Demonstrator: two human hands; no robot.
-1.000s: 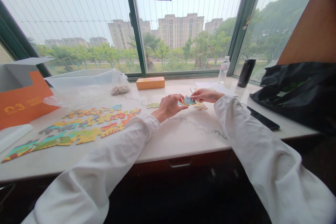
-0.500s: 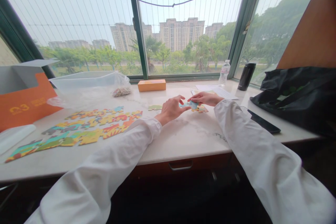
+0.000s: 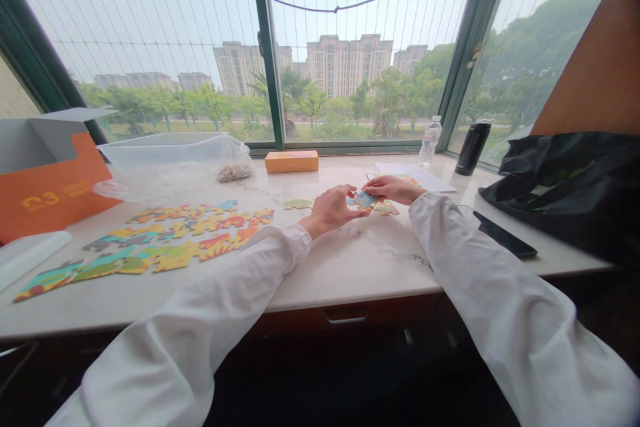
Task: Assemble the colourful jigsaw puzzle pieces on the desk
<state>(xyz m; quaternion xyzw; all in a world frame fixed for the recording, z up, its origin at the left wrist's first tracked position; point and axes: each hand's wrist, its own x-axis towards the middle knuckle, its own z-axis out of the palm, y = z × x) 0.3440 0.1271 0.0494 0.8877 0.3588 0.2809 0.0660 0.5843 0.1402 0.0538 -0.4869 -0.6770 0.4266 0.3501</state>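
Observation:
A light blue jigsaw puzzle piece (image 3: 365, 199) is between my two hands over the tabletop. My right hand (image 3: 394, 188) pinches it from the right, fingertips on its upper edge. From the left, my left hand (image 3: 333, 207) curves its thumb and fingers around the piece's near side and left end. Other puzzle pieces (image 3: 386, 207) lie below my right hand, partly covered by it. A small greenish piece (image 3: 299, 203) rests left of my left hand. Strips of joined puzzle pieces (image 3: 175, 255) in yellow, green, teal and red spread over the left side.
At left stand an orange box (image 3: 50, 180) and a clear plastic bin (image 3: 155, 147), beside a bag of pieces (image 3: 234, 172). An orange carton (image 3: 291, 162) lies by the window. To the right are papers (image 3: 433, 179), a water bottle (image 3: 429, 141), a black flask (image 3: 473, 148), a phone (image 3: 505, 233) and a black bag (image 3: 565, 193).
My left hand's fingers have closed in around the blue piece, with the thumb along its near side. My right hand keeps its pinch. The whole view has shifted slightly.

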